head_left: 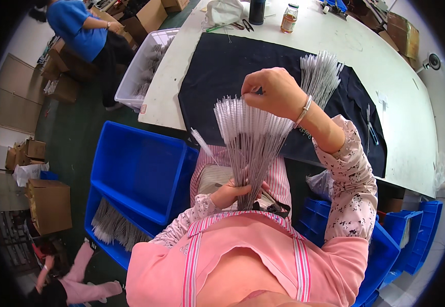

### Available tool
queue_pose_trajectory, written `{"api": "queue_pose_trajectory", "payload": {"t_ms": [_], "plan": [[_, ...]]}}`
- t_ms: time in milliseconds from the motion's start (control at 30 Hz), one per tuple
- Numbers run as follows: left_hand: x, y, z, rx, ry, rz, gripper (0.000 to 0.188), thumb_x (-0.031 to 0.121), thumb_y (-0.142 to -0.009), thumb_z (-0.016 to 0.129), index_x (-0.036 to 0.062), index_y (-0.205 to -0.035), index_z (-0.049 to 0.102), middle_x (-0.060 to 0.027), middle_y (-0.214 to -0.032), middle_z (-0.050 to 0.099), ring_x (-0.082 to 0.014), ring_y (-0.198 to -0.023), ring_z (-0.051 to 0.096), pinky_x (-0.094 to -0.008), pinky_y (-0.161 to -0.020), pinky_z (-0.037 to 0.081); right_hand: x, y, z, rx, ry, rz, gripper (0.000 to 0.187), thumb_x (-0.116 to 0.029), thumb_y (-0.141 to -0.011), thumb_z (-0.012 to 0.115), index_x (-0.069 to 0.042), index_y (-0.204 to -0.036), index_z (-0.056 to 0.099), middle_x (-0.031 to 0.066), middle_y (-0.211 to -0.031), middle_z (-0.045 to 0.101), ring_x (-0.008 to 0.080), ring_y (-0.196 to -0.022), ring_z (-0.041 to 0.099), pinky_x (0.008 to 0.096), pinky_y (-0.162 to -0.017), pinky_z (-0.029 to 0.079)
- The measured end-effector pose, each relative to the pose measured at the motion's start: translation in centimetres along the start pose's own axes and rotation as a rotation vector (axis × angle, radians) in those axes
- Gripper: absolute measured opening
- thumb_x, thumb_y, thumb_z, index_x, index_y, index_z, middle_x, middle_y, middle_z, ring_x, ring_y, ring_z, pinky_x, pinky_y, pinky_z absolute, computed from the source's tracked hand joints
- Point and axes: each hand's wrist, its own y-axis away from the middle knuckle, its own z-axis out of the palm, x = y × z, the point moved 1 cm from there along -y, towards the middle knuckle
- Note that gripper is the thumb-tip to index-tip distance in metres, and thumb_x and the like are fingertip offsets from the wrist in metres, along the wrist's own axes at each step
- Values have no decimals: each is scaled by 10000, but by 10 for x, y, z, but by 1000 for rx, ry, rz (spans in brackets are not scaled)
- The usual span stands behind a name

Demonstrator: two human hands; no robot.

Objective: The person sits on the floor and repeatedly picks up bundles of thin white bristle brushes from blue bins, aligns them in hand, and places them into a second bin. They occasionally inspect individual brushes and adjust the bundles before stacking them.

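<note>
A bundle of wire brushes (254, 128) is gripped by the left hand (227, 193) on the dark cloth (207, 71)'s near side. Over the cloth, the right hand (276, 92) is pinched near the bristle tops (226, 108); what it holds cannot be told. Beyond the cloth, a jar (288, 20) is seen.

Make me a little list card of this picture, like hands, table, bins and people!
Left hand: grips a bundle of wire brushes by the thin stems
Right hand: fingers at the white bristly tops; can't tell if it holds one
Table: dark cloth, second bundle on it; glass jar beyond
Bins: white bin with brushes, blue bins
Other people: person in blue top, person in pink trousers
</note>
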Motion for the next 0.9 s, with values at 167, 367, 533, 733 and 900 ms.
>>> {"api": "queue_pose_trajectory", "payload": {"t_ms": [167,367,533,733,900], "plan": [[-7,-2,-9,-95,75,-3,548,280,-921,530,111,-1387,297,-139,-1179,548,-165,-951,577,-332,-869,471,13,2,5,116,-413,99,133,-103,-821,599,12,-862,652,93,-805,671,128,-778,644,255,-726,505],[-5,-1,-9,-99,157,4,567,298,-926,512,126,-1407,267,-178,-1226,517,-194,-981,580,-351,-879,474,27,14,-8,533,-603,130,231,-202,-893,590,5,-827,667,54,-732,670,69,-676,599,217,-611,471],[-6,3,-14,-24,300,5,544,281,-948,463,118,-1418,245,-211,-1272,485,-245,-1026,575,-382,-910,471,56,63,6,957,-761,193,319,-236,-927,514,34,-819,646,88,-838,649,108,-704,573,235,-678,468],[-6,4,-10,49,355,-14,535,267,-936,484,41,-1383,294,-213,-1297,461,-332,-1144,520,-450,-940,462,58,128,169,183,-1468,558,360,-160,-873,536,30,-1179,532,69,-1039,614,124,-870,596,271,-782,486],[-3,2,0,230,286,76,501,200,-939,497,67,-1381,302,-130,-1276,489,-283,-1136,529,-440,-953,456,14,124,178,532,-1454,549,446,2,-798,637,26,-1215,481,91,-1046,619,147,-855,617,265,-771,502]]}}
